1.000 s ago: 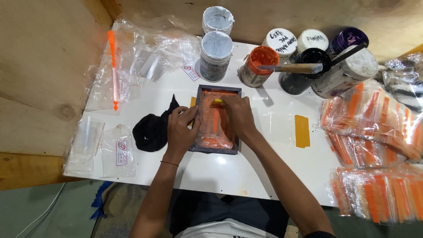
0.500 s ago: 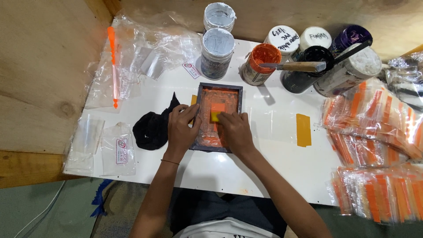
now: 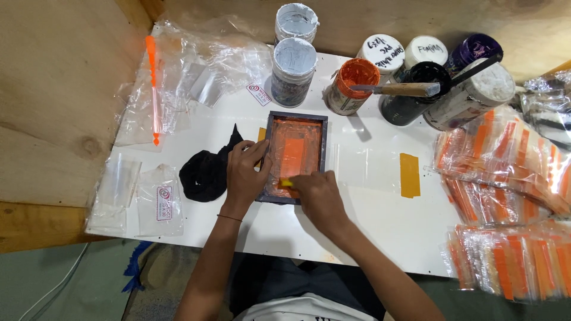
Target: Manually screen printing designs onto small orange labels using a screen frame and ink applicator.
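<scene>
A small dark-framed printing screen (image 3: 295, 122) smeared with orange ink lies flat on the white table (image 3: 369, 220). My left hand (image 3: 245, 173) presses on the screen's left edge. My right hand (image 3: 318, 195) grips a small yellow squeegee (image 3: 286, 183) at the near end of the screen, its edge on the mesh. A brighter orange rectangle shows in the middle of the mesh.
A black rag (image 3: 205, 171) lies left of the screen. Several paint pots stand at the back, one with orange ink (image 3: 352, 85) and a spatula (image 3: 399, 89) across it. Printed plastic bags (image 3: 505, 172) pile up at right, blank bags (image 3: 143, 199) at left. An orange strip (image 3: 409, 175) lies right of the screen.
My right hand has drawn the squeegee from the far end of the screen down to the near end. My left hand has stayed on the frame's left side.
</scene>
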